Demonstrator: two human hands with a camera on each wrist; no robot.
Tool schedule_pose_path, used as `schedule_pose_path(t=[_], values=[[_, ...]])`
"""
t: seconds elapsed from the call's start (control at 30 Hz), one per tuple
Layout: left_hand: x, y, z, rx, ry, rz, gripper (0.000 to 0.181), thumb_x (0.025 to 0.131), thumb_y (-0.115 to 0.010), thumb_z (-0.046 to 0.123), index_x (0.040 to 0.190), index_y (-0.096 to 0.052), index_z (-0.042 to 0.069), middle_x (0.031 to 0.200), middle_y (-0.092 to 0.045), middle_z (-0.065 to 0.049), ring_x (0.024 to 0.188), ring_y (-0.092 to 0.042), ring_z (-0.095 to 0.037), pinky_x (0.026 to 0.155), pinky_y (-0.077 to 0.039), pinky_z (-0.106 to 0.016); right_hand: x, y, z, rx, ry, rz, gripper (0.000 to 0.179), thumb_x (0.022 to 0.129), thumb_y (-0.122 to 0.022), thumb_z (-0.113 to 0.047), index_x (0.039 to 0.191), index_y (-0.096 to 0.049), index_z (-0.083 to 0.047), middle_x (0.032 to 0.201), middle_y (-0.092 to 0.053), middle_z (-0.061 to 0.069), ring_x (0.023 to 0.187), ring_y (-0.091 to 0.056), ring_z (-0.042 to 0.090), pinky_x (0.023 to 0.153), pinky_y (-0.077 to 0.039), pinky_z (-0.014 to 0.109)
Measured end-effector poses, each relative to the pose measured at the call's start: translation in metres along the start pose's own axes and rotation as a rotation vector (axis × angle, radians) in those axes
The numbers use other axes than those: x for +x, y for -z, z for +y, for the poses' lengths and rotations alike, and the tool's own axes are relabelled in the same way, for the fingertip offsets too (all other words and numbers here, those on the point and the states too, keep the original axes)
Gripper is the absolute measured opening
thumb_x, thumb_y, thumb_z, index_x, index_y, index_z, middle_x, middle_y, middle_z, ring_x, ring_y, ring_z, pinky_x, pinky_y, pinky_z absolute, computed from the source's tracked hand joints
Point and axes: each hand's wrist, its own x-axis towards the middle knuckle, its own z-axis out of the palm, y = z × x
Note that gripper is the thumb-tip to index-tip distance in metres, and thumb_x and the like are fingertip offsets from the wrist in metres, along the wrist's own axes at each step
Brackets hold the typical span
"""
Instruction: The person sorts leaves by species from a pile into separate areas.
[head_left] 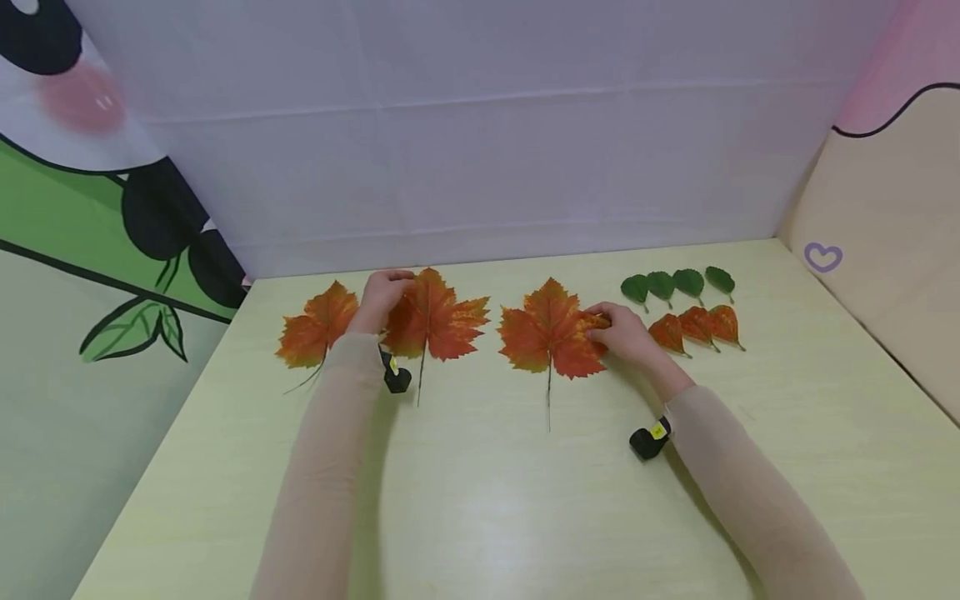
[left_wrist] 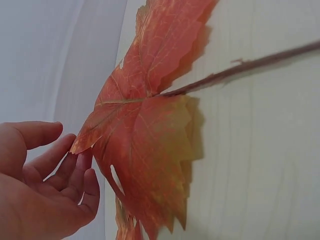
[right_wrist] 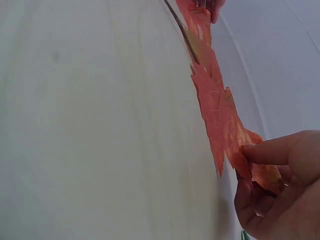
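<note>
Three orange-red maple leaves with thin stems stand in a row across the back of the table in the head view. My left hand (head_left: 384,298) is at the upper left of the middle maple leaf (head_left: 442,321). In the left wrist view its fingers are loosely bent, fingertips touching that leaf's edge (left_wrist: 125,130), with the thumb apart. My right hand (head_left: 628,333) pinches the right lobe of the right-hand maple leaf (head_left: 546,329) between thumb and fingers, as the right wrist view of the hand (right_wrist: 280,185) shows. My left forearm partly overlaps the left maple leaf (head_left: 321,321).
Several small green leaves (head_left: 661,286) form a row at the back right. In front of them lie three small orange leaves (head_left: 698,325), close beside my right hand. A pale cloth wall (head_left: 487,175) rises behind the light wooden table (head_left: 480,500).
</note>
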Motion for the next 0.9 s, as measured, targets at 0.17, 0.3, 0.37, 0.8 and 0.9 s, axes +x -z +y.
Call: schedule_pose_path(t=[0.17, 0.3, 0.37, 0.8, 0.9], values=[[-0.001, 0.001, -0.001, 0.011, 0.019, 0.0, 0.039, 0.094, -0.045, 0.014, 0.131, -0.048, 0.002, 0.136, -0.043, -0.015, 0.121, -0.04, -0.028, 0.104, -0.032, -0.038, 0.013, 0.003, -0.004, -0.011, -0.008, 0.024, 0.035, 0.091, -0.053, -0.008, 0.124, -0.049, -0.002, 0.123, -0.05, 0.02, 0.1, -0.048, 0.03, 0.085, -0.045, 0.038], [-0.001, 0.001, -0.002, -0.002, 0.028, 0.002, 0.04, 0.094, -0.044, 0.014, 0.133, -0.046, 0.003, 0.135, -0.044, -0.015, 0.115, -0.043, -0.027, 0.102, -0.035, -0.038, 0.024, 0.008, -0.01, -0.052, -0.026, 0.044, 0.034, 0.091, -0.052, -0.009, 0.124, -0.049, -0.004, 0.123, -0.049, 0.018, 0.097, -0.048, 0.029, 0.079, -0.045, 0.035], [-0.001, 0.002, -0.002, -0.022, 0.035, 0.0, 0.04, 0.094, -0.044, 0.014, 0.133, -0.046, 0.003, 0.134, -0.044, -0.014, 0.113, -0.043, -0.026, 0.102, -0.034, -0.038, 0.029, 0.011, -0.013, -0.068, -0.029, 0.056, 0.034, 0.092, -0.051, -0.009, 0.125, -0.049, -0.004, 0.124, -0.05, 0.018, 0.095, -0.048, 0.028, 0.075, -0.044, 0.034], [0.001, -0.001, -0.006, -0.043, 0.039, -0.011, 0.043, 0.094, -0.038, 0.012, 0.136, -0.041, 0.004, 0.141, -0.038, -0.012, 0.118, -0.04, -0.026, 0.102, -0.033, -0.036, 0.053, 0.003, -0.011, -0.155, -0.053, 0.101, 0.045, 0.087, -0.053, -0.006, 0.131, -0.041, -0.002, 0.129, -0.044, 0.021, 0.102, -0.044, 0.031, 0.088, -0.041, 0.042], [-0.002, -0.002, -0.003, -0.053, 0.045, -0.007, 0.044, 0.095, -0.04, 0.014, 0.137, -0.04, 0.005, 0.143, -0.035, -0.011, 0.126, -0.035, -0.026, 0.106, -0.028, -0.038, 0.053, 0.003, -0.01, -0.163, -0.044, 0.125, 0.052, 0.084, -0.054, -0.003, 0.133, -0.038, 0.0, 0.132, -0.037, 0.024, 0.105, -0.042, 0.033, 0.088, -0.04, 0.042]])
